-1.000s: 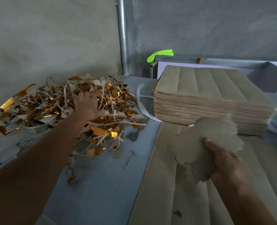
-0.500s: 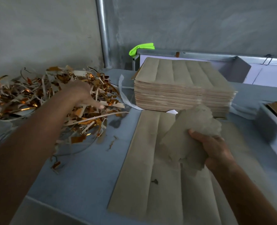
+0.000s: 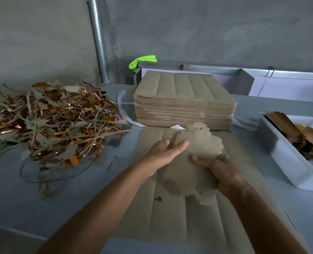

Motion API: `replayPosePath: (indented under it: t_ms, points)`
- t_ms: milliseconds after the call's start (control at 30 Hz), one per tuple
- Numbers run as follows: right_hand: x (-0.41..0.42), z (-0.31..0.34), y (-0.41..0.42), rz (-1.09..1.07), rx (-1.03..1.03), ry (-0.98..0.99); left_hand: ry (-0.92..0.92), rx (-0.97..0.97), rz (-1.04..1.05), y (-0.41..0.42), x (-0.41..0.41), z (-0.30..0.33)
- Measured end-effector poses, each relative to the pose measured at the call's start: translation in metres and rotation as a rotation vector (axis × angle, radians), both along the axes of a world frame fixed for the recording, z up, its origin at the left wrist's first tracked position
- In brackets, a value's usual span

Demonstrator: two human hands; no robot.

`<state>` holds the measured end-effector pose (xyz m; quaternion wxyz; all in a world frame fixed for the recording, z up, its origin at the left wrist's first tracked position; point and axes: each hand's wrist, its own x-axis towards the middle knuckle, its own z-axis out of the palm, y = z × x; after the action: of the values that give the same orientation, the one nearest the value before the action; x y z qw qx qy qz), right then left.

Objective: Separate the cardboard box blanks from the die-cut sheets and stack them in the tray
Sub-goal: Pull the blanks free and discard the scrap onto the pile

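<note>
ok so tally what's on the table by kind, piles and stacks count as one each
stack of die-cut sheets: 1
loose sheet lying flat: 1
bundle of blanks, held in the right hand with the left hand at its edge: 1
scrap pile: 1
tray with gold-faced blanks: 1
green item at the back: 1
total: 6

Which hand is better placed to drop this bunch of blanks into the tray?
Right. The right hand already grips the bunch of blanks, and the tray sits on that same side. The left hand only touches the bunch with open fingers, farther from the tray.
</note>
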<state>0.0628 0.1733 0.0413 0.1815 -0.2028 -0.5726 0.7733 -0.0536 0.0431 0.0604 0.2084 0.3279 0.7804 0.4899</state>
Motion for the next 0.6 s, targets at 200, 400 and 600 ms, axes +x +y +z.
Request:
replayPosePath:
  t_ms: [200,400,600]
  points:
    - [0.008,-0.009,-0.001,-0.203,-0.091,0.137,-0.45,0.368,-0.021,0.031,0.051,-0.051]
    - [0.013,-0.026,-0.001,-0.312,-0.083,0.128,-0.214,0.134,-0.108,0.029,0.043,-0.03]
    - [0.026,-0.033,0.017,-0.456,-0.094,0.095,0.658,-0.44,-0.233,0.034,0.029,0.01]
